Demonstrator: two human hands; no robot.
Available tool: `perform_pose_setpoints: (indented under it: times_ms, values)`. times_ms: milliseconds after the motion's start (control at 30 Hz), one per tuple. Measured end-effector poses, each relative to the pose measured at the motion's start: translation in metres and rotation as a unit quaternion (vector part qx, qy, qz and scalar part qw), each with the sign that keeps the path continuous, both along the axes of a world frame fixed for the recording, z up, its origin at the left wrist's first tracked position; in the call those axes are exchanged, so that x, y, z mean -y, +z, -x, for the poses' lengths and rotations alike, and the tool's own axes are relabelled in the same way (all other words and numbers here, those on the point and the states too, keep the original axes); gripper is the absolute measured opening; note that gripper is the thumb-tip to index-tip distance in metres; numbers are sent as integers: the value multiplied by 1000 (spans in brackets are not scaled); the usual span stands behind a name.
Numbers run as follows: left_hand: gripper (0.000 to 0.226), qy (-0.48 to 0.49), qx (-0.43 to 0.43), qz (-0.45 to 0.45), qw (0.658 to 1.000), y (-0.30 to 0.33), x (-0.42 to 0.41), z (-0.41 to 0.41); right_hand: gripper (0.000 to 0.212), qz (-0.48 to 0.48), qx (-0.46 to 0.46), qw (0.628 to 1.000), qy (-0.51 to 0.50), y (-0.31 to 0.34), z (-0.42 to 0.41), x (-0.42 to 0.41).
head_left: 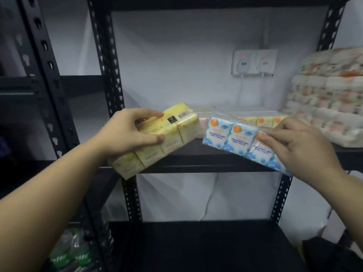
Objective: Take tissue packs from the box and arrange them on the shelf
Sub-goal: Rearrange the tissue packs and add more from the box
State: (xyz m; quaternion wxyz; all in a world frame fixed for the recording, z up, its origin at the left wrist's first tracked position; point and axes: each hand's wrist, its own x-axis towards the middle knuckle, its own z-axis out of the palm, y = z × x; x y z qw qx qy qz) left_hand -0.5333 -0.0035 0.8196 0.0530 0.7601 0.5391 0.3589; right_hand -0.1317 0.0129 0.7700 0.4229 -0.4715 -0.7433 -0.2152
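Fingers [155,114] of the left hand [125,132]: curled over the top of a yellow tissue multipack [157,138], thumb pressed on its near face; the pack is gripped and held tilted, its far end raised toward the shelf [206,163].

Fingers [275,134] of the right hand [300,146]: closed on a blue-and-white tissue multipack [235,138] printed "FRAGRANCE FREE MINI TISSUE"; the pack is gripped at its right end and held tilted, just in front of the shelf edge.

Both packs are held side by side, apart, in front of the black metal shelf.

On the shelf behind them: a row of tissue packs [261,120] in yellow and pink, partly hidden.

At the right end of the shelf: a stack of white patterned tissue bundles [326,91].

On the back wall: a double power socket [253,63], two red lights lit.
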Motion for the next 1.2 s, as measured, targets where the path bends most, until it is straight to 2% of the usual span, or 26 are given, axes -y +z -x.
perform_pose_setpoints:
  times_ms: [100, 300, 433, 600, 700, 767, 933, 1033, 1200]
  values:
    - [60, -12, -57, 47, 997, 8, -20, 0, 51, -13, 18, 1000, -17, 14, -15, -24]
    - [50, -59, -174, 98, 978, 24, -55, -7, 54, 30, 117, 992, -23, 33, -27, -62]
    - [49, -28, -240, 67, 968, 20, -65, -16, 51, 21, 122, 992, -29, 19, -31, -74]
    - [69, -6, -273, 22, 962, 4, -65, -46, 33, 42, 89, 991, -95, 12, -21, -70]
    - [81, 31, -322, -17, 946, -9, -68, -59, 55, 76, 66, 991, -91, 16, -1, -63]
    - [80, 45, -328, -35, 943, -13, -70, -62, 69, 114, 64, 988, -79, 17, 14, -61]
    - [78, 45, -318, -64, 945, -14, -74, -65, 73, 137, 126, 976, -110, 7, 25, -70]
    - [77, 44, -316, -73, 945, -16, -76, -66, 80, 143, 121, 978, -91, 6, 8, -72]
    - [77, 41, -310, -89, 946, -18, -79, -65, 79, 151, 121, 978, -78, 6, -19, -77]
